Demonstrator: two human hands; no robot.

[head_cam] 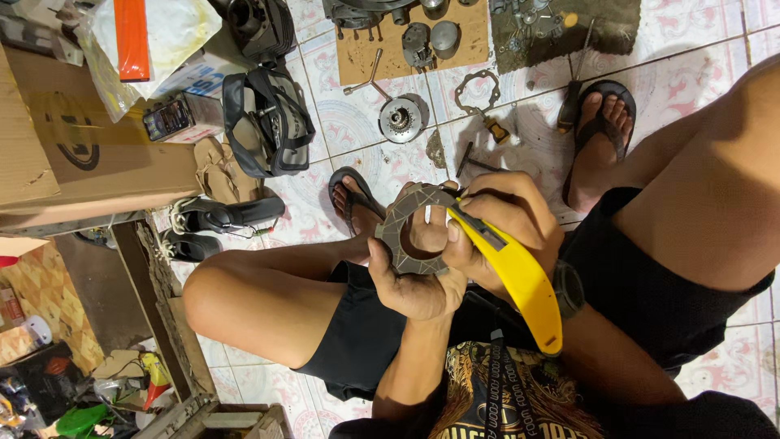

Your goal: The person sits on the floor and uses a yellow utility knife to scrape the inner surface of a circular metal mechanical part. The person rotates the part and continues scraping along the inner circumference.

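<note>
**Friction ring and yellow knife, held over the lap**

Closed around a grey friction ring (413, 230): the left hand (414, 280), thumb through the central hole, fingers wrapped under the lower rim. Closed likewise around a yellow-handled utility knife (510, 272): the right hand (505, 223), with the blade end laid against the ring's upper right edge and the handle trailing down towards the wrist. Ring held upright between both hands, above the knees, just in front of black shorts (366, 325).

Beyond the grip, on patterned floor tiles (357, 122): two feet in dark sandals (600, 122), a toothed sprocket (400, 119), a thin gasket (477, 92) and a wrench (366, 77). Farther up, metal engine parts spread on a brown cardboard sheet (471, 41).

To the left, a black bag (268, 122), open at the top. Beside it, a small dark rectangular box (171, 120) with a coloured face, touching a white carton (199, 81) printed in blue. Above these, a clear plastic bag (162, 41) with a long orange strip inside. At far left, a large brown cardboard box (73, 146) bearing a round black emblem.
</note>
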